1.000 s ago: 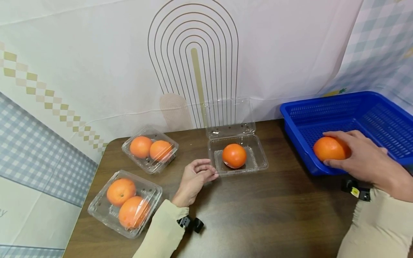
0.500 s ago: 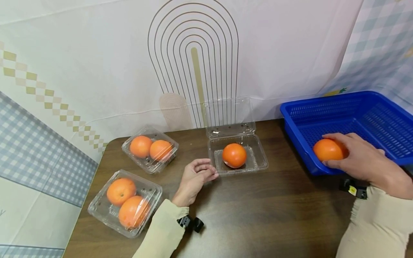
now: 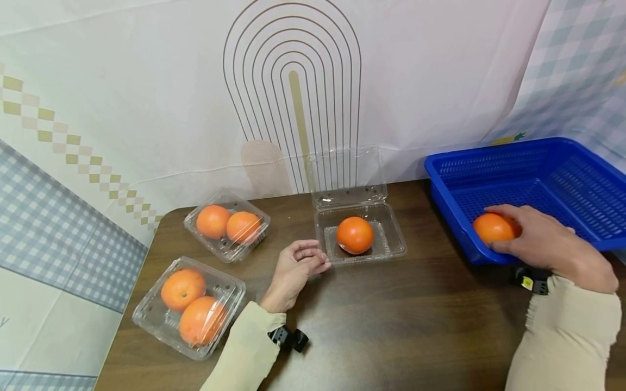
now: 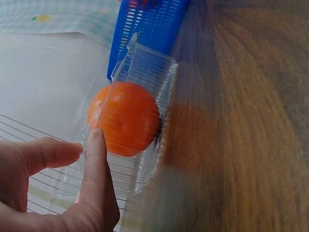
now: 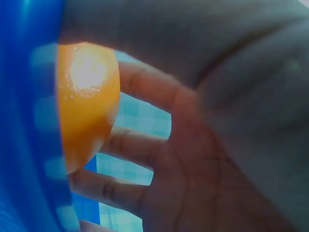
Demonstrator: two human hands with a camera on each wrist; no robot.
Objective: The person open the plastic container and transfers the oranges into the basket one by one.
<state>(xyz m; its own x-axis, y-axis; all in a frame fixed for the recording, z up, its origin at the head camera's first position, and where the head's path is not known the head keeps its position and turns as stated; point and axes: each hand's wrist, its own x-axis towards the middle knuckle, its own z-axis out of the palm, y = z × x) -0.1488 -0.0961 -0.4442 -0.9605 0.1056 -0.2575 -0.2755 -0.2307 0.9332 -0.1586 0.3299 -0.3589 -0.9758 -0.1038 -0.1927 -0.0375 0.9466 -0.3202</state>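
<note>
My left hand (image 3: 297,274) pinches the near left corner of an open clear plastic clamshell (image 3: 391,247); in the left wrist view its thumb and forefinger meet at the rim. One orange (image 3: 355,235) sits inside this box, and its lid stands raised behind. At the right, my right hand (image 3: 548,236) holds another orange (image 3: 491,228) at the near left corner of a blue plastic basket (image 3: 452,228). Thumb and fingers spread round that orange, close inside the basket's wall. In the right wrist view the basket's side hides part of the fruit (image 5: 89,106).
Two closed clamshells, a back one (image 3: 225,252) and a front one (image 3: 151,320), stand at the left of the brown table (image 3: 391,336), each with two oranges inside. A printed cloth (image 3: 415,81) hangs behind the table.
My right hand has shifted slightly left with the orange, which now shows less above the basket's wall. My left hand and the clamshells have stayed put.
</note>
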